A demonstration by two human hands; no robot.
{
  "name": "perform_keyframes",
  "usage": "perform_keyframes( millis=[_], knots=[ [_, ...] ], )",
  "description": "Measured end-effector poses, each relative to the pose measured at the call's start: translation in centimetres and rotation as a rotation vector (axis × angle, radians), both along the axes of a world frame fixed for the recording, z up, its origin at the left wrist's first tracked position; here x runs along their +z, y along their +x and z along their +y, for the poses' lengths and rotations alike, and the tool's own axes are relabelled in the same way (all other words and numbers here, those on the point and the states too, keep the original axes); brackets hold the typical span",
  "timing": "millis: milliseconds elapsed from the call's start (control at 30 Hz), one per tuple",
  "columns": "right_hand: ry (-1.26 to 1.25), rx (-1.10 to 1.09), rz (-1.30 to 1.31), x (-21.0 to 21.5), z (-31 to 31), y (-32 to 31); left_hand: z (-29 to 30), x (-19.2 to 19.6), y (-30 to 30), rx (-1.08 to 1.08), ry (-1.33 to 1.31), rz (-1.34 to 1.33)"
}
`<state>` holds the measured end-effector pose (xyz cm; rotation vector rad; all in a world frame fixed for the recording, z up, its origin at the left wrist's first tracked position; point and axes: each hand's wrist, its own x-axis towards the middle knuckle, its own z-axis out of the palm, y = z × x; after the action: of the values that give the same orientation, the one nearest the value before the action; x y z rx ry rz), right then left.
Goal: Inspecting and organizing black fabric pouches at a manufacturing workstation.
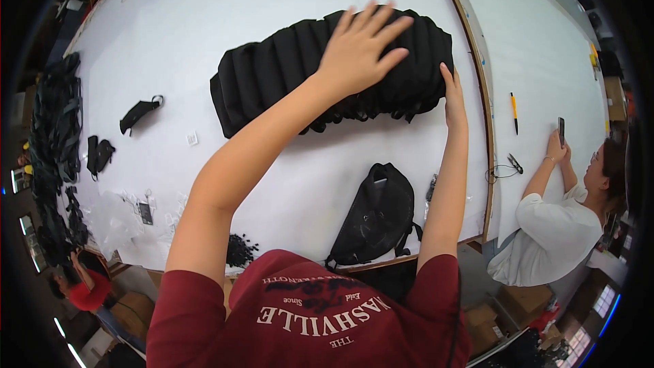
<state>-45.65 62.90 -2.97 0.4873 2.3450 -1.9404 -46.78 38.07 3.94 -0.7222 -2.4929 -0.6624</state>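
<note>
A long row of black fabric bags [272,71], packed side by side like folded pouches, lies across the white table. Over the top of its right half spreads my left hand [364,48], fingers apart and slightly blurred, palm toward the cloth. My right hand [455,99] stands upright at the row's right end, its fingers stretched out along the side; it holds nothing that I can see. Straps or loops hang from the row's near edge. Closer to me, a single black waist bag [378,215] rests by the table's front edge, below the gap between my arms.
Small black pouches [141,114] lie at the left. Near the front are clear plastic bags [116,221] and a heap of small black pieces [240,251]. Beyond a wooden edge strip [477,61] are a yellow pen [514,112], thread snips [514,163] and a person [558,225] holding a phone.
</note>
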Motion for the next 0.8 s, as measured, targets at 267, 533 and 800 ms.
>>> perform_keyframes(
  millis=[267,533,800],
  knots=[
    [-0.109,-0.056,-0.002,0.2,-0.8,1.1,1.4,-4.2,0.4,-0.037,-0.06,0.026],
    [-0.035,-0.345,0.116,-0.6,-2.8,7.2,-8.4,1.6,15.3,0.002,0.216,-0.339],
    [0.007,-0.296,0.321,-1.1,-14.6,26.8,-22.2,-4.3,39.1,0.559,0.392,-0.664]
  ],
)
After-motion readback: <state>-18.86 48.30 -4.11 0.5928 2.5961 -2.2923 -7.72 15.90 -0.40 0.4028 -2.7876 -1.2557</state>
